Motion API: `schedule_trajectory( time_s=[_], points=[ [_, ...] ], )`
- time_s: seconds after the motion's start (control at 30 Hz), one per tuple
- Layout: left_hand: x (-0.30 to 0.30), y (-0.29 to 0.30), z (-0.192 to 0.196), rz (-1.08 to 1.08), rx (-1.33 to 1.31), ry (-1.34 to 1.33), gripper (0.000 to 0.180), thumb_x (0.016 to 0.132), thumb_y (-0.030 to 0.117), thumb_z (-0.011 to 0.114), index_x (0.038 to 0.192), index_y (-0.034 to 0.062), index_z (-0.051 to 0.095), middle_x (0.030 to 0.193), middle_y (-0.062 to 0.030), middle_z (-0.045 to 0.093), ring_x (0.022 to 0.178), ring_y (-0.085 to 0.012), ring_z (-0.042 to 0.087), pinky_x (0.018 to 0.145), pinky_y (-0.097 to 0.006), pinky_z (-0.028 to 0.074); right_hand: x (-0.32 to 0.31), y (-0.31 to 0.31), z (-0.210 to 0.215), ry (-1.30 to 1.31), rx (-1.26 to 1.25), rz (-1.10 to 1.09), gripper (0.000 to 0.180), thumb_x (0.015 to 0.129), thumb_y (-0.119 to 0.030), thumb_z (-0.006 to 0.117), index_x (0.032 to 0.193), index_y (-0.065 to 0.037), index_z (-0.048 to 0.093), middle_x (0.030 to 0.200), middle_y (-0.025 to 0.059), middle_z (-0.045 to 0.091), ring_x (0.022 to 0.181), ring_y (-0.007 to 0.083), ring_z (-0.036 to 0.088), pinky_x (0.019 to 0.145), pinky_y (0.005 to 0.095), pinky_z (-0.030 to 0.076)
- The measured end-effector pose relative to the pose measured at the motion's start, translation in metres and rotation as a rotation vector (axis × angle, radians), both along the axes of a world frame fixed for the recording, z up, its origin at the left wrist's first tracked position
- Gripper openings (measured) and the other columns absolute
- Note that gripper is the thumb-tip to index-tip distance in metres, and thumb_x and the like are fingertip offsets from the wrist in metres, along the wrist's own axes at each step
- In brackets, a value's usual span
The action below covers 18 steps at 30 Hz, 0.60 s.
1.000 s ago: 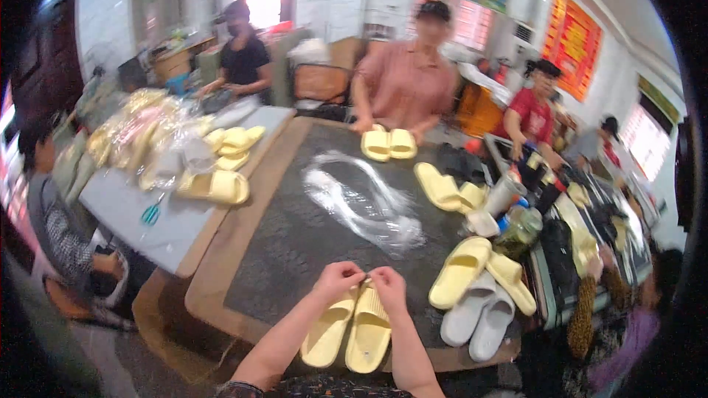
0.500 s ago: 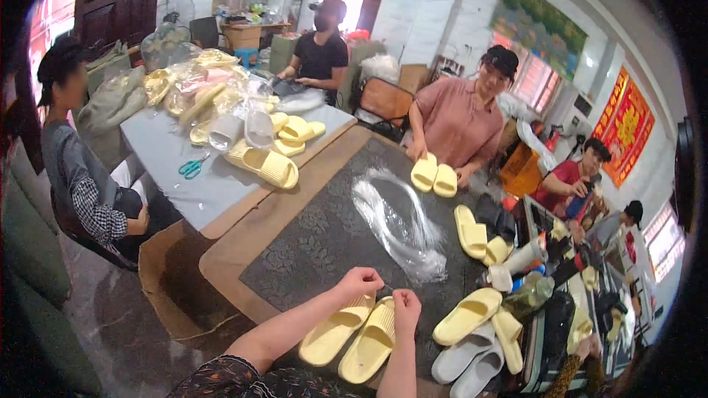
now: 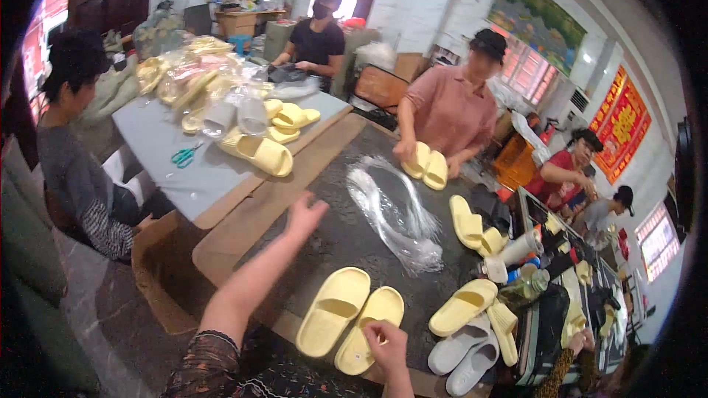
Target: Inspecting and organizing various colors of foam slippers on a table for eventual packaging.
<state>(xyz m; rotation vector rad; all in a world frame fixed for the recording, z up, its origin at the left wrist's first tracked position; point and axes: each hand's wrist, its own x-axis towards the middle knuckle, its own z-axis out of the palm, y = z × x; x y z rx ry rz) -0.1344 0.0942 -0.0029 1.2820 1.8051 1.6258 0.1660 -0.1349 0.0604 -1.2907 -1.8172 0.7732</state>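
Note:
My left hand (image 3: 306, 215) stretches forward over the dark table mat (image 3: 302, 280), its fingers extended and holding nothing that I can see. A pair of yellow slide slippers lies side by side in front of me: a left slipper (image 3: 333, 311) and a right slipper (image 3: 375, 332). Over the right slipper's lower half is my right hand (image 3: 389, 345), its fingers curled together in a pinch. Whatever may be between those fingertips is too small to make out. Clear plastic bags (image 3: 394, 214) lie on the mat beyond the slippers.
Yellow slippers (image 3: 463, 308) and grey slippers (image 3: 464, 354) lie to the right. Across the table a person (image 3: 451, 114) handles another yellow pair. A grey-topped table (image 3: 158, 169) at left bears bagged slippers and teal scissors (image 3: 186, 155). An open cardboard box (image 3: 166, 269) stands below it.
My hands, pinched close together above the slippers' toe ends, have separated. The left went forward and left with its fingers opened; the right came back over the right slipper. The slippers' straps now show.

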Motion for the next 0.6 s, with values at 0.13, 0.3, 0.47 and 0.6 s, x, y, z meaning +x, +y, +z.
schedule_trajectory(
  time_s=[0.13,0.3,0.47,0.6],
  points=[
    [-0.139,0.033,-0.007,0.432,0.001,0.357,0.07,0.071,0.036,0.075,0.124,-0.0029,0.051,0.129,-0.0268,0.047,0.121,-0.0391,0.046,0.102,-0.045,0.038,-0.008,-0.026,-0.034,-0.112,-0.052,-0.033,0.019,0.081,-0.027,0.073,0.088,-0.01,0.07,0.067,0.0043,0.064,0.058,0.0152,0.061,0.055,0.0285,0.049],
    [-0.225,0.064,-0.027,0.272,-0.056,0.393,0.071,0.073,0.025,0.075,0.131,-0.0016,0.044,0.121,-0.0219,0.055,0.113,-0.0348,0.053,0.096,-0.043,0.042,-0.007,-0.026,-0.065,-0.207,0.092,-0.137,0.021,0.078,-0.031,0.074,0.079,-0.011,0.067,0.059,0.0038,0.059,0.053,0.0194,0.06,0.051,0.0309,0.049],
    [-0.198,0.093,-0.026,-0.064,-0.038,0.042,0.072,0.074,0.026,0.073,0.131,-0.0062,0.044,0.121,-0.027,0.057,0.111,-0.039,0.056,0.096,-0.042,0.043,0.0,-0.018,-0.076,-0.187,0.14,-0.246,0.021,0.076,-0.025,0.077,0.072,-0.008,0.065,0.058,0.0036,0.059,0.05,0.0152,0.059,0.047,0.0272,0.046],
    [-0.232,0.08,-0.028,0.212,-0.077,0.181,0.059,0.079,0.033,0.067,0.122,-0.004,0.052,0.111,-0.0245,0.062,0.102,-0.0387,0.06,0.088,-0.042,0.046,-0.007,-0.018,-0.066,-0.224,0.087,-0.198,0.026,0.077,-0.033,0.075,0.075,-0.008,0.066,0.058,0.0036,0.059,0.053,0.0166,0.061,0.051,0.0295,0.049]
  ],
)
